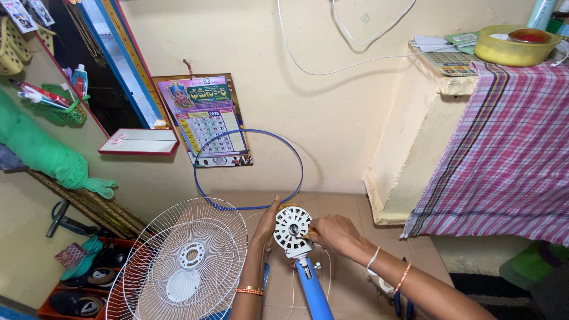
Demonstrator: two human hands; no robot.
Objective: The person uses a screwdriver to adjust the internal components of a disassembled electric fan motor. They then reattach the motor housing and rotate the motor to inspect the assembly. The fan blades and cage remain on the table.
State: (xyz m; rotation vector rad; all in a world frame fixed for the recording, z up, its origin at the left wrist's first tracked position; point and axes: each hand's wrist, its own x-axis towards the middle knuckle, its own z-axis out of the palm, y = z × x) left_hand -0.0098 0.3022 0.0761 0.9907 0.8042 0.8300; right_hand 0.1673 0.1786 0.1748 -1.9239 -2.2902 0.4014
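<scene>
The white fan motor housing (292,230), round with slotted vents, stands on top of a blue stand pole (312,290) near the bottom middle of the view, above the tiled floor (349,207). The left hand (267,224) is curled round its left edge and steadies it; the right hand (335,232) is closed at its right side, fingertips pinched against the face, though whatever small thing they may grip is too small to make out. The back of the motor is hidden, and the pole runs out of the bottom of the frame, so its base is unseen. Thin white wires (325,266) hang beside the pole. Both forearms are cut off at the lower edge; the left wrist carries orange bangles (249,291). Just to the left a white wire fan grille (185,261) leans upright, its lower part cut off. Behind the motor a blue ring (249,169) rests against the cream wall (332,89), partly covering a hanging calendar (204,118). A red-framed mirror (139,142) sits further left, below a dark shelf, and a green cloth (47,154) hangs at the far left. A red crate of shoes (83,284) lies at the bottom left. On the right a checked pink cloth (510,154) drapes over a ledge holding a yellow bowl (514,46).
</scene>
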